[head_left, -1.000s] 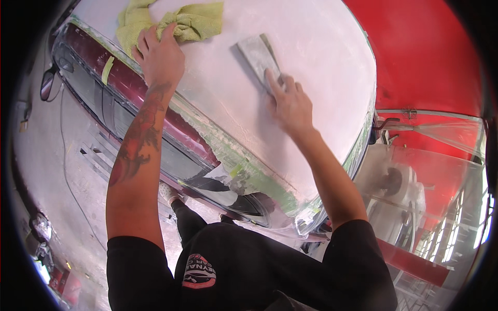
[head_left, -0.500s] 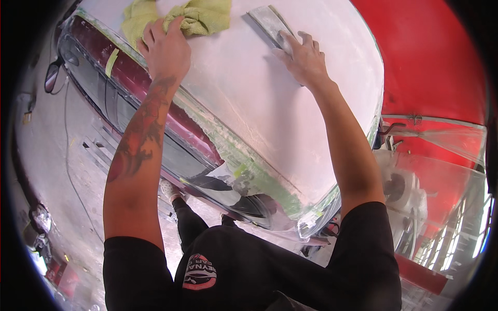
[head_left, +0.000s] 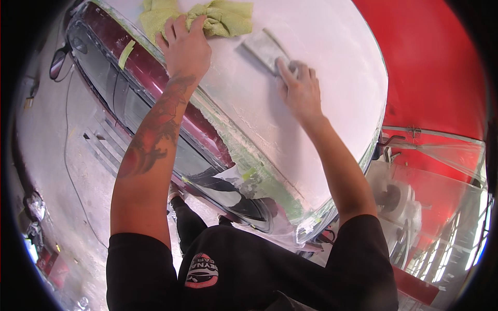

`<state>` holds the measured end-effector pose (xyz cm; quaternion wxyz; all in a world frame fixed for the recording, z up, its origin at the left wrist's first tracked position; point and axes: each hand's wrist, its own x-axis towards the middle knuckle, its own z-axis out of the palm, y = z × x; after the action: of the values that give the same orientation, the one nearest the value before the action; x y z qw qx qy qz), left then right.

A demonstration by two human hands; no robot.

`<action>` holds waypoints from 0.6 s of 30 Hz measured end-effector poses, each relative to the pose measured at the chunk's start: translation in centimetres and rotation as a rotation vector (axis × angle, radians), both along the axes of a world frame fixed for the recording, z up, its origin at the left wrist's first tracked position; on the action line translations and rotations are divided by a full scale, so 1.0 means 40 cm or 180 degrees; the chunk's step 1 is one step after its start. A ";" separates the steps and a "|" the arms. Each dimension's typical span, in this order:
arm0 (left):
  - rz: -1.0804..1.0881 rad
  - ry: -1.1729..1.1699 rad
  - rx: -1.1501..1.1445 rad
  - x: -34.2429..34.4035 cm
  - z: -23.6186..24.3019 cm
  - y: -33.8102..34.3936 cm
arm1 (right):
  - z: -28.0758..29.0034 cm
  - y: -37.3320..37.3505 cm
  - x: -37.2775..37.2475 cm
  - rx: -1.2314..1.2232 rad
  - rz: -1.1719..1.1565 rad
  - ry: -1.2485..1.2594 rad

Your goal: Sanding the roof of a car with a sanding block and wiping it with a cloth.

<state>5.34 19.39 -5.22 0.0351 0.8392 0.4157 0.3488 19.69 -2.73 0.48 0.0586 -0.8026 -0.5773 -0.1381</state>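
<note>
My right hand (head_left: 301, 88) is closed around the near end of a long grey sanding block (head_left: 264, 50), which lies against the pale, primed car roof (head_left: 332, 46). The block looks slightly blurred. My left hand (head_left: 187, 49) rests at the roof's left side, palm down with fingers spread. Its fingertips touch a crumpled yellow-green cloth (head_left: 223, 18) that lies on the roof. Whether the fingers press on the cloth or only lean against it is hard to see.
Dark red trim (head_left: 150, 72) with a strip of yellow-green tape (head_left: 126, 54) and the side windows (head_left: 98, 72) run along the roof's left. A side mirror (head_left: 58, 62) juts out. A cable (head_left: 67, 155) crosses the floor. A red panel (head_left: 430, 67) stands at right.
The sanding block has shifted a little toward me along the roof, with my right hand still on it. The whole view has slid slightly; my left hand stays at the cloth.
</note>
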 end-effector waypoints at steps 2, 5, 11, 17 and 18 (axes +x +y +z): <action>-0.0059 -0.0038 0.0039 0.020 0.008 -0.013 | 0.024 0.111 0.119 -0.0021 -0.0406 -0.0257; -0.0039 -0.0030 -0.0018 -0.002 -0.001 0.001 | -0.010 0.102 0.044 -0.0036 -0.0390 -0.0101; 0.0093 0.0123 -0.0166 -0.024 -0.003 -0.004 | -0.016 -0.131 -0.206 -0.0138 0.0259 0.0389; -0.0011 -0.0073 -0.0150 0.021 0.019 -0.017 | 0.030 0.146 0.089 -0.0085 -0.0576 -0.0301; 0.0020 -0.0052 -0.0153 0.012 0.009 -0.012 | 0.015 0.135 0.063 -0.0093 -0.0587 -0.0273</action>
<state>5.80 18.92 -4.85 0.0576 0.8339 0.4263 0.3457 22.20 2.67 1.08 0.0093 -0.8465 -0.5049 -0.1687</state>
